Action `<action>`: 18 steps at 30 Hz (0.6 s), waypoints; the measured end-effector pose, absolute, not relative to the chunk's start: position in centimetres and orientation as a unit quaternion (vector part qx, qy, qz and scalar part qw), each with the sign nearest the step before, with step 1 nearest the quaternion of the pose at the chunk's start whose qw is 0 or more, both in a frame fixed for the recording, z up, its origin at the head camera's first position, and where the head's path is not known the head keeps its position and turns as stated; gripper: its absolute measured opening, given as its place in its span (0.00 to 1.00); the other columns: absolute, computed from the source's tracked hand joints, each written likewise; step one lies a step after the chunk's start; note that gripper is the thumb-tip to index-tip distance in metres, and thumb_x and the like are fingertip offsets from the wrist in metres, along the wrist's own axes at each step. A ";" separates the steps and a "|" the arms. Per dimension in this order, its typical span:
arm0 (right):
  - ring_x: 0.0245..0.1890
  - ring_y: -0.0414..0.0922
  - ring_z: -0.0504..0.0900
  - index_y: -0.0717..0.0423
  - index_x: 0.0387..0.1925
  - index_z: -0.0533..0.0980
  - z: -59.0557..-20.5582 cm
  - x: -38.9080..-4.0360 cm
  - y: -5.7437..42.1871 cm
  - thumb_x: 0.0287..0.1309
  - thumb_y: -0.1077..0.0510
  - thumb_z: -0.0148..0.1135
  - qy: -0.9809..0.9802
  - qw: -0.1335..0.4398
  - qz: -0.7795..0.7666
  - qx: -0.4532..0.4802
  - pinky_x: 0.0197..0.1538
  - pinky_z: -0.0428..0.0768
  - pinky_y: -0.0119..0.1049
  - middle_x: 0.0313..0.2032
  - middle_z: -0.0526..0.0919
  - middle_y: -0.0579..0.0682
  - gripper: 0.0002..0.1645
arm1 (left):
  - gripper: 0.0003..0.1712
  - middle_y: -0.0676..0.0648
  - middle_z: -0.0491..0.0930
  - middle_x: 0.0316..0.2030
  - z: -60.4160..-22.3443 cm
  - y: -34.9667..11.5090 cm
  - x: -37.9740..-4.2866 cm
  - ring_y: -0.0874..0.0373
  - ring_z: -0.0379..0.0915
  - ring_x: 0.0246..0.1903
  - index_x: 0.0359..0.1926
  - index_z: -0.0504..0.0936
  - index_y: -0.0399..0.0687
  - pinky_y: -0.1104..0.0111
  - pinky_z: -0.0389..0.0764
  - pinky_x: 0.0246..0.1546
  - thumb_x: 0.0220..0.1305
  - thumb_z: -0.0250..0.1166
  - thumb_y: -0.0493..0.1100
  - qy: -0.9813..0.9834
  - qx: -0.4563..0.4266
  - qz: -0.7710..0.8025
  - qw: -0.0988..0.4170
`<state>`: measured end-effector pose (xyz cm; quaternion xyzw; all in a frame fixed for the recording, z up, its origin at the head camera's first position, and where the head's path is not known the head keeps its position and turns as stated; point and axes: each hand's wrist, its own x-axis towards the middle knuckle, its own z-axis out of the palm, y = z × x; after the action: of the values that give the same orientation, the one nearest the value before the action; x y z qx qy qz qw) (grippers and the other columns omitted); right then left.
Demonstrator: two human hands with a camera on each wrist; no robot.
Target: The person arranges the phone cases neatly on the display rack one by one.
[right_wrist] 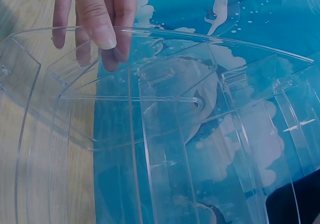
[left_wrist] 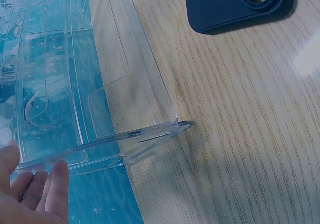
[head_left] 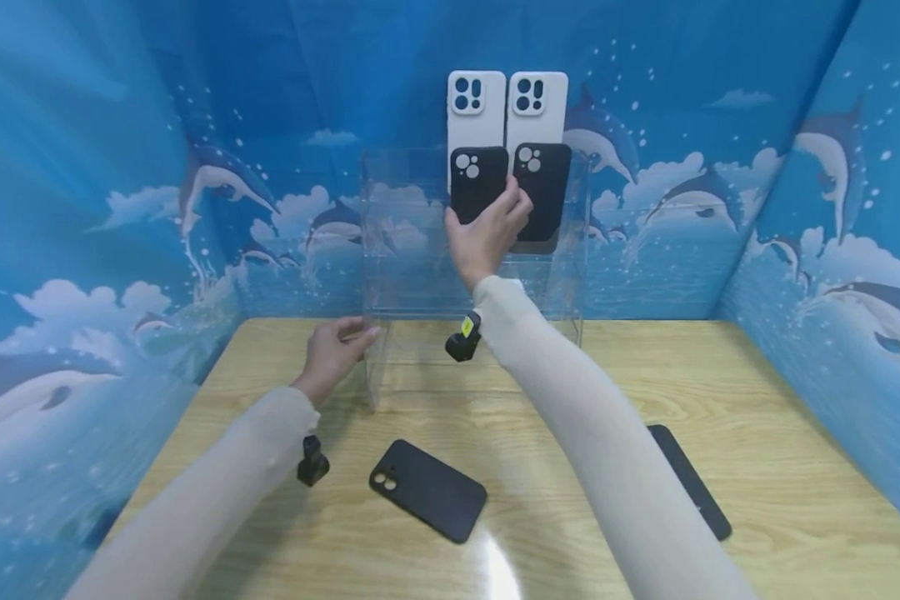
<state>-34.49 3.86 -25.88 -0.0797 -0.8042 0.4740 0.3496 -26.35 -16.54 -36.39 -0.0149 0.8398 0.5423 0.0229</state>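
And here, nearest, a flat matte-black phone case with rounded corners (head_left: 429, 492) is laid in front of the clear plastic tiered stand (head_left: 405, 242), on the pale wood-grain table (head_left: 645, 367), presumably parked within reach; a black rounded slab (head_left: 692, 483), partly covered by a sleeve, is seen forward and right of the stand. Now the stand's left edge: it is pinched by the left hand (head_left: 336, 357), thumb on one side, fingers on the other, probably so the light frame is steadied. Up on the stand, a black case with round camera holes (head_left: 478, 177) is held by the right hand (head_left: 491, 232), its width spanned, likely to be kept upright; whether its foot is seated cannot be told. Just right, on the same tier, a matching black case (head_left: 542, 192) is propped. Behind, atop the stand, two white cases (head_left: 476, 125) are raised higher, seemingly stepped so their camera cutouts are left visible.
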 end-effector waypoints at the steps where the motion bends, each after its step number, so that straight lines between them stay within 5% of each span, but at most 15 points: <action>1: 0.64 0.47 0.59 0.49 0.71 0.49 -25.9 -34.5 3.8 0.52 0.47 0.71 -0.804 0.350 0.473 -0.082 0.64 0.69 0.35 0.66 0.52 0.52 0.53 | 0.35 0.42 0.67 0.66 -36.4 -16.5 -26.4 0.47 0.73 0.58 0.69 0.65 0.46 0.56 0.80 0.54 0.66 0.62 0.54 0.840 -0.015 0.542 0.022; 18: 0.64 0.48 0.57 0.47 0.73 0.47 -25.6 -34.9 2.8 0.56 0.46 0.67 -0.809 0.351 0.450 -0.140 0.62 0.68 0.43 0.67 0.51 0.51 0.52 | 0.37 0.42 0.67 0.66 -36.5 -16.4 -26.3 0.47 0.72 0.59 0.69 0.66 0.46 0.56 0.80 0.55 0.64 0.62 0.56 0.837 -0.015 0.547 0.022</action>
<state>-34.95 2.85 -25.65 -0.1398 -0.8091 0.4500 0.3511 -26.30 -16.43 -36.45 -0.0150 0.8370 0.5466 0.0215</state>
